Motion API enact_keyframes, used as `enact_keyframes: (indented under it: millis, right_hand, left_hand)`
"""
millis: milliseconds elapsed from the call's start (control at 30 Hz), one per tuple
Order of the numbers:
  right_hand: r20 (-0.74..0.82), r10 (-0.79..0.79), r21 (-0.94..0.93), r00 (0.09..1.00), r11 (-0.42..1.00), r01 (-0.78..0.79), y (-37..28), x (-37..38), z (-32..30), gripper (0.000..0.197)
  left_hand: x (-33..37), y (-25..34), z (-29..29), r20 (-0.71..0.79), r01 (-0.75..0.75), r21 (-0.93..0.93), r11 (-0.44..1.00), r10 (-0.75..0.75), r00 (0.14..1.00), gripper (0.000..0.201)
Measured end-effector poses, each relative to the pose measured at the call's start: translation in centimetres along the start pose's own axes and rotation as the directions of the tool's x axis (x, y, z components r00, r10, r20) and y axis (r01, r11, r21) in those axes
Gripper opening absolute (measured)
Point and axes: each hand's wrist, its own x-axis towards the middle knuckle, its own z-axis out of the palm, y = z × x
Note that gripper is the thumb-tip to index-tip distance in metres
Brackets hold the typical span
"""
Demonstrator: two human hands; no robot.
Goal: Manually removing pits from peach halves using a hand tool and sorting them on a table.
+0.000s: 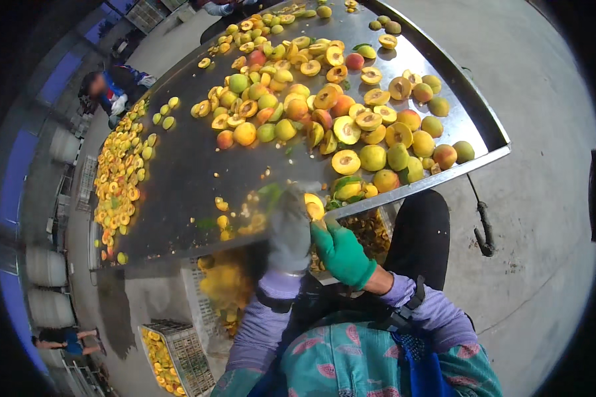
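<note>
My right hand [346,255], in a green glove, is closed at the near edge of the metal table [185,178]. A yellow peach half [314,207] stands at its fingertips, cut side up, between my two hands. My left hand [289,228], in a grey glove, is smeared by motion right beside that half, and its fingers cannot be made out. Below the left hand, blurred yellow fruit [226,284] shows over a crate. Just beyond the right hand lie whole and halved peaches [346,162] near the table's edge.
The table's raised metal rim [444,59] runs along the right. Peach halves [116,175] are heaped at the table's left side, near another person [109,92]. A crate of fruit [172,364] stands on the floor at lower left. A dark hook-like piece [485,231] hangs at right.
</note>
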Motion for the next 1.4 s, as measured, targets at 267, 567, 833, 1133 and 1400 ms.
enact_keyframes:
  millis: [267, 567, 833, 1133, 1400]
  right_hand:
    - [0.236, 0.212, 0.433, 0.948, 0.851, -0.298, -1.1, -0.2, 0.6, 0.033]
    - [0.847, -0.066, 0.494, 0.527, -0.264, -0.828, -2.2, -0.6, 0.1, 0.039]
    - [0.581, 0.502, 0.733, 0.641, 0.019, -0.68, 1.7, -2.8, -3.8, 0.038]
    - [-0.261, -0.229, -0.352, 0.938, 0.927, 0.129, 2.1, 1.1, -7.1, 0.029]
    - [0.139, 0.107, -0.284, 0.985, 0.957, -0.064, -0.3, 1.0, -3.2, 0.039]
  left_hand:
    - [-0.8, -2.3, -1.4, 0.116, -0.337, 0.722, 0.604, 0.374, 0.92, 0.032]
    - [-1.7, -6.7, -8.8, -0.123, 0.059, 0.42, 0.905, -0.008, 0.992, 0.028]
    - [3.7, 1.4, -2.5, 0.002, -0.197, 0.573, 0.795, 0.24, 0.971, 0.021]
    - [8.0, 1.4, 4.3, 0.4, -0.132, 0.4, 0.907, -0.043, 0.916, 0.039]
    - [1.1, -0.5, -0.3, 0.131, -0.29, 0.232, 0.928, 0.266, 0.955, 0.022]
